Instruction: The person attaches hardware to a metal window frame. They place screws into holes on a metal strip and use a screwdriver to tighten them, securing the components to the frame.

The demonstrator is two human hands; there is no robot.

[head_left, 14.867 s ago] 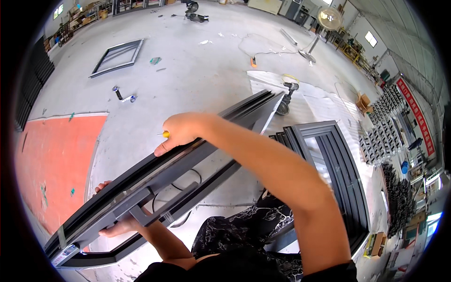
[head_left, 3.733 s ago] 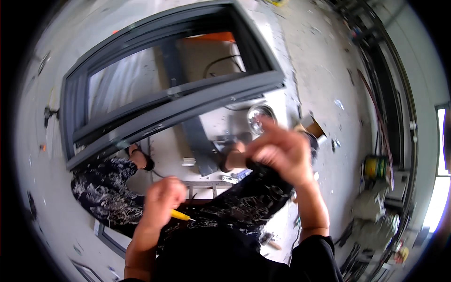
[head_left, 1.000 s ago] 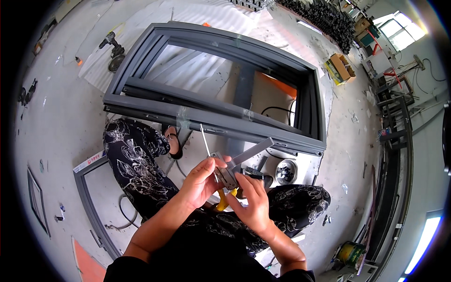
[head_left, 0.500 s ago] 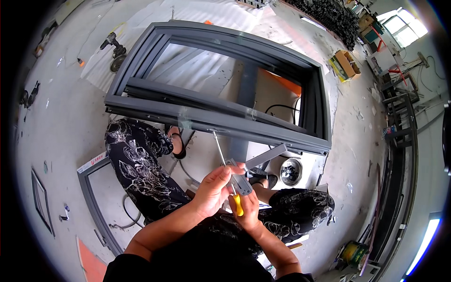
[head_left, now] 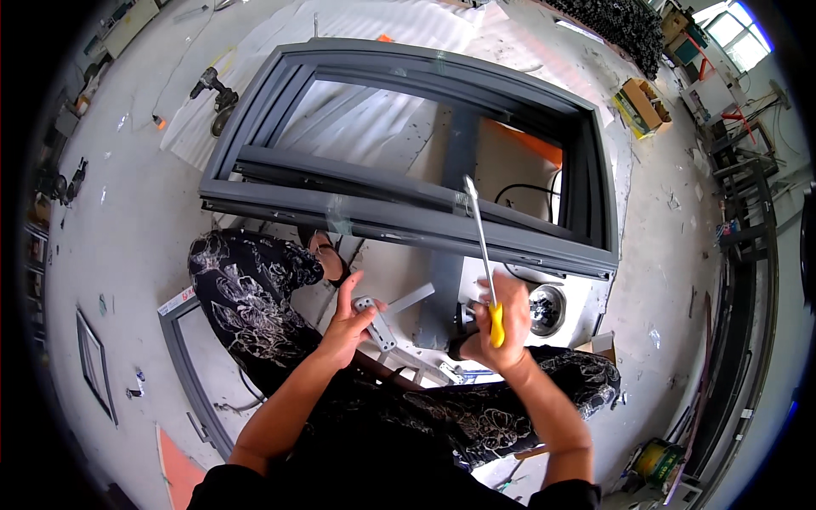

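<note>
A grey window handle (head_left: 378,327) with a lever and a base plate sits in my left hand (head_left: 340,336), pinched between thumb and fingers above my lap. My right hand (head_left: 512,331), slightly smeared by motion, grips the yellow grip of a long screwdriver (head_left: 487,263). The screwdriver's steel shaft points up and away, its tip over the front bar of the grey window frame (head_left: 408,223). That frame lies in front of my knees, with an inner sash set in it. Neither the handle nor the hands touch the frame.
Beside my right hand stands a round metal bowl (head_left: 562,306) of small parts. A cordless drill (head_left: 212,87) lies at the far left, and a cardboard box (head_left: 643,106) at the far right. Another grey frame (head_left: 184,357) rests by my left leg.
My hands have moved apart: the left leftward with the window handle, the right to the right and forward with the screwdriver. The screwdriver has come away from the handle's base plate.
</note>
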